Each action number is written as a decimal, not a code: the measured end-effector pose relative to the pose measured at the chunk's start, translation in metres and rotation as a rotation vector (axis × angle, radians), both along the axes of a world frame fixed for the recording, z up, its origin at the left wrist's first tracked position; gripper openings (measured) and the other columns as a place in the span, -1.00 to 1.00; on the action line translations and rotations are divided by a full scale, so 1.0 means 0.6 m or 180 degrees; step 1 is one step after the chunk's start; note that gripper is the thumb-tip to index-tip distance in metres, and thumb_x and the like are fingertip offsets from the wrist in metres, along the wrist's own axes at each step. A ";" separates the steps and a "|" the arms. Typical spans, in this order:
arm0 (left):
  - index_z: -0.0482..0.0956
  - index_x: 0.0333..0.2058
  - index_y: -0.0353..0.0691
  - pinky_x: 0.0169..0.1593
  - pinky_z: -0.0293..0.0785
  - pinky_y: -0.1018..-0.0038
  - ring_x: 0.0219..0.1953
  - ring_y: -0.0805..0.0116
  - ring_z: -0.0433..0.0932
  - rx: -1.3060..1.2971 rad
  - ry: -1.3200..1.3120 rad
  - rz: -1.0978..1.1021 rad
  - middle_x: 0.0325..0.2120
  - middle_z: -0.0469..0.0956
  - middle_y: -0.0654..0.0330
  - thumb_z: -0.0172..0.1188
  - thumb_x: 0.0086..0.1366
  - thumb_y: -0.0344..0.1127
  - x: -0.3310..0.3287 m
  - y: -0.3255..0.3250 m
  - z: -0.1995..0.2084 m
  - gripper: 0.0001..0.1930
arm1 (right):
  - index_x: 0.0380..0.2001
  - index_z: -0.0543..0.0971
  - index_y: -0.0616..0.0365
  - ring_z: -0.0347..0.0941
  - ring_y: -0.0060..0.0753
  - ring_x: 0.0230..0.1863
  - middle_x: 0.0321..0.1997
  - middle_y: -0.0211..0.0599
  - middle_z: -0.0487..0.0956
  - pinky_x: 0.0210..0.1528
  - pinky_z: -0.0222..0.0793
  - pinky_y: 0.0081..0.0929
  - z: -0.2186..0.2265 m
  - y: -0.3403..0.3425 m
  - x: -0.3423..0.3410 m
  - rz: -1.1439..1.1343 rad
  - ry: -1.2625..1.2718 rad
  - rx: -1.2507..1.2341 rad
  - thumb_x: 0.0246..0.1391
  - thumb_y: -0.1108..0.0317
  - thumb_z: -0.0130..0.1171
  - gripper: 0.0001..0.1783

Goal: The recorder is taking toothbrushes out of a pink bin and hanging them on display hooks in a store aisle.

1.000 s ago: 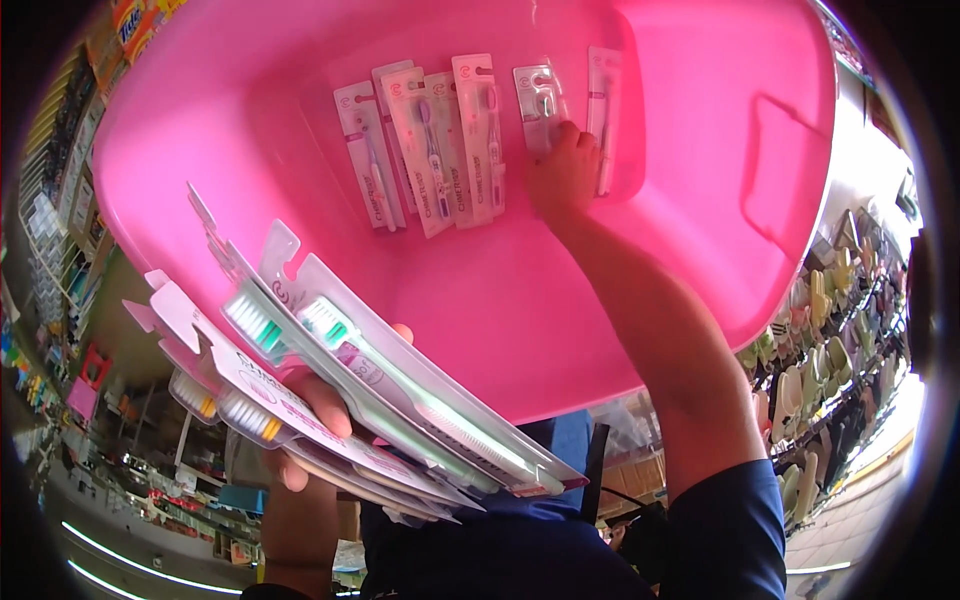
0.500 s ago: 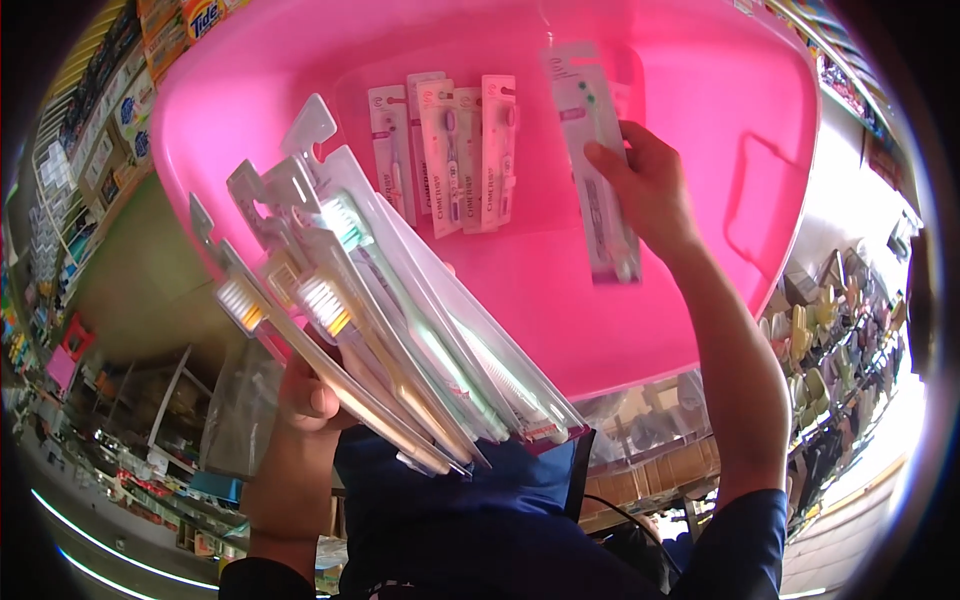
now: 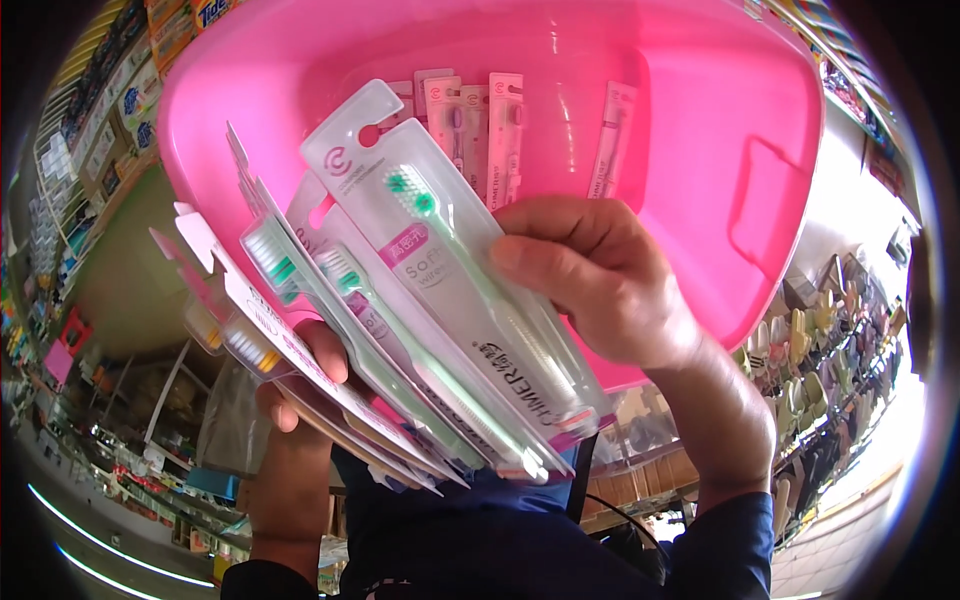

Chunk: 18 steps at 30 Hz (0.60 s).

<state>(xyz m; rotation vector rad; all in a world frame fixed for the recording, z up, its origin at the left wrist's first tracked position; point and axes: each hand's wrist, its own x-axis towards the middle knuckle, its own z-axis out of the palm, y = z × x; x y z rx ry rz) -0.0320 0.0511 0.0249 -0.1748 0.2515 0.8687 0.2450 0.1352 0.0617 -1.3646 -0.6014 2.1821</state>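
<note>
While my left hand (image 3: 300, 385) pinches the fanned toothbrush packs (image 3: 330, 340) over the pink tub (image 3: 700, 130), my right hand's (image 3: 600, 285) fingers (image 3: 545, 265) curl around the top green-bristled pack (image 3: 460, 290); I'd guess slick plastic could slide and spill the fan.

This is a shop. Shelves (image 3: 70, 190) packed with boxed goods line the left side, and racks of hanging slippers (image 3: 840, 340) fill the right. More stocked shelving (image 3: 130, 450) runs along the lower left. Many identical toothbrush packs (image 3: 460, 290), sealed on their cards, are held in a fan above a big pink plastic tub (image 3: 720, 120) holding more of them.
</note>
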 end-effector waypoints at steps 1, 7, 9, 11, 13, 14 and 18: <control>0.47 -0.06 -0.43 0.25 0.29 0.15 0.18 -0.06 0.38 -0.0115 -0.0038 -0.0067 0.06 0.42 -0.25 0.44 -0.01 -0.32 0.004 0.005 0.008 -0.45 | -0.21 0.59 0.35 0.50 -0.53 -0.50 -0.47 -0.20 0.62 -0.41 0.42 -0.50 0.003 -0.004 -0.002 0.0159 -0.0161 0.0254 0.22 0.38 0.07 -0.76; 0.52 -0.07 -0.48 0.25 0.28 -0.03 0.18 -0.19 0.36 0.0125 0.0305 -0.0111 0.11 0.35 -0.32 0.43 0.02 -0.33 0.000 -0.020 -0.009 -0.48 | -0.35 0.58 0.31 0.52 -0.36 -0.53 -0.53 -0.01 0.54 -0.45 0.39 -0.34 0.044 -0.048 -0.027 0.0390 -0.0469 0.0602 0.11 0.43 0.16 -0.87; 0.51 -0.06 -0.47 0.25 0.28 -0.02 0.19 -0.18 0.36 0.0110 0.0204 -0.0192 0.12 0.34 -0.31 0.43 0.02 -0.33 -0.009 -0.029 -0.010 -0.48 | -0.28 0.62 0.28 0.57 -0.38 -0.45 -0.45 -0.08 0.61 -0.38 0.46 -0.36 0.026 -0.054 -0.018 0.0381 0.0170 0.0310 0.13 0.38 0.18 -0.82; 0.51 -0.05 -0.45 0.25 0.28 -0.02 0.19 -0.17 0.35 0.0083 0.0205 -0.0252 0.13 0.34 -0.30 0.43 0.02 -0.32 -0.014 -0.018 -0.025 -0.47 | -0.28 0.64 0.25 0.59 -0.41 -0.39 -0.40 -0.14 0.65 -0.32 0.50 -0.39 -0.031 -0.041 0.007 0.0487 -0.0149 -0.0109 0.15 0.34 0.17 -0.80; 0.51 -0.04 -0.44 0.25 0.28 -0.02 0.20 -0.16 0.35 0.0050 0.0086 -0.0326 0.13 0.33 -0.29 0.43 0.02 -0.32 -0.034 -0.041 -0.012 -0.47 | -0.26 0.64 0.23 0.58 -0.45 -0.38 -0.39 -0.16 0.66 -0.30 0.52 -0.38 -0.160 -0.044 0.080 0.0232 -0.1879 0.0056 0.14 0.29 0.16 -0.77; 0.51 -0.04 -0.43 0.26 0.28 -0.02 0.20 -0.16 0.34 0.0042 0.0052 -0.0349 0.14 0.33 -0.29 0.43 0.02 -0.31 -0.026 -0.049 -0.008 -0.46 | -0.21 0.62 0.24 0.58 -0.42 -0.40 -0.41 -0.17 0.65 -0.33 0.51 -0.37 -0.230 -0.042 0.124 -0.0013 -0.2692 -0.0117 0.09 0.19 0.22 -0.67; 0.50 -0.02 -0.41 0.26 0.28 -0.01 0.21 -0.14 0.34 -0.0014 -0.0014 -0.0414 0.15 0.31 -0.27 0.44 0.01 -0.30 -0.047 -0.057 -0.023 -0.45 | -0.07 0.46 0.27 0.54 -0.15 -0.09 -0.16 -0.13 0.59 -0.11 0.48 -0.20 -0.335 -0.052 0.217 0.0988 -0.4283 -0.0305 -0.02 0.03 0.33 -0.41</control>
